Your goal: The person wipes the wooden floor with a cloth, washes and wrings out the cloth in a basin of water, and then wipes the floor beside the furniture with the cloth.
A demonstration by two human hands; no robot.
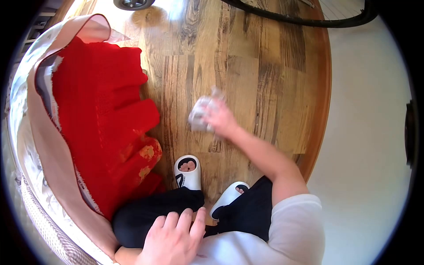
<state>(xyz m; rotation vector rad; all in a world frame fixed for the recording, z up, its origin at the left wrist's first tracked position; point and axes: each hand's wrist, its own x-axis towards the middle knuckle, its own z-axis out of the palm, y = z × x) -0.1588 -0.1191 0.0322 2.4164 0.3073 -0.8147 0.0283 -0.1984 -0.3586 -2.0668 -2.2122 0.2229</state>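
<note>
Right hand mid-frame, arm stretched out from the lower right; its grip is closed on a crumpled pale cloth, both motion-blurred; cloth is over the wood-look floor, just left of the frame's centre; can't tell if it's pressed flat or only partly touching; left hand at bottom centre, back of hand up, grip relaxed with fingers slightly spread, by the dark trousers; two white slippers on the feet, lower centre, below the cloth; red fabric with yellowish patches hangs in folds down the left side; pink-beige edging runs along its outer side; black tyre top right; brown skirting meets the pale wall at right.
</note>
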